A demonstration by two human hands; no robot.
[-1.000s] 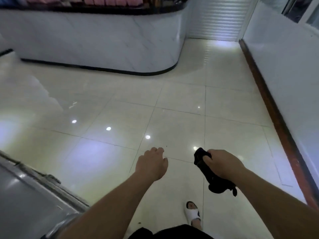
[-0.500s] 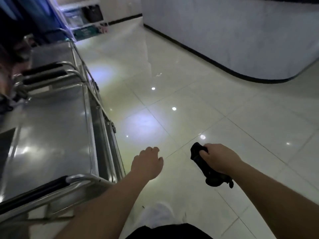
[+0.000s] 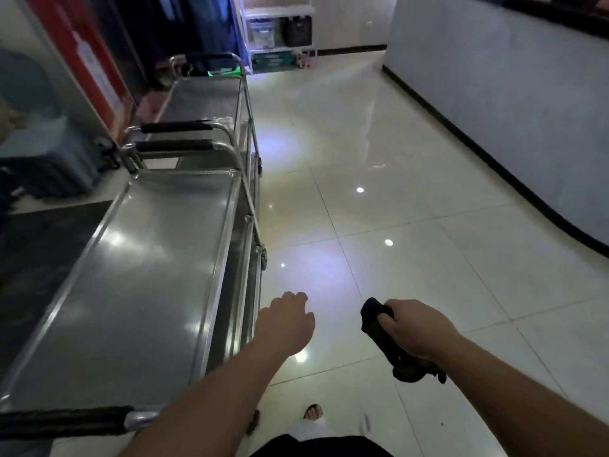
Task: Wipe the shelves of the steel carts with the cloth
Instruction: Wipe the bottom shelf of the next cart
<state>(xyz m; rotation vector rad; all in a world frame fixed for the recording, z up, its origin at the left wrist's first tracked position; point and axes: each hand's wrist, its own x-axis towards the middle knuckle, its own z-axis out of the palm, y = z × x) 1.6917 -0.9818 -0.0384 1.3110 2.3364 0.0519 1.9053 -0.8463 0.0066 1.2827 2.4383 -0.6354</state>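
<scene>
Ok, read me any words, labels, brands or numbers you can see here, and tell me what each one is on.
None can be read.
Red poster on the left wall: white marks, too blurred to read.
Green box under the far white shelf unit: pale print, too small to read.
Steel carts, cloth, white counter: no lettering visible.

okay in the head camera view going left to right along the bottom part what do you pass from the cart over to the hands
Near steel cart's shiny top shelf → bare left hand, fingers loosely curled and holding nothing, over the glossy white tiled floor → dark bunched cloth → bare right hand gripping that cloth.
</scene>
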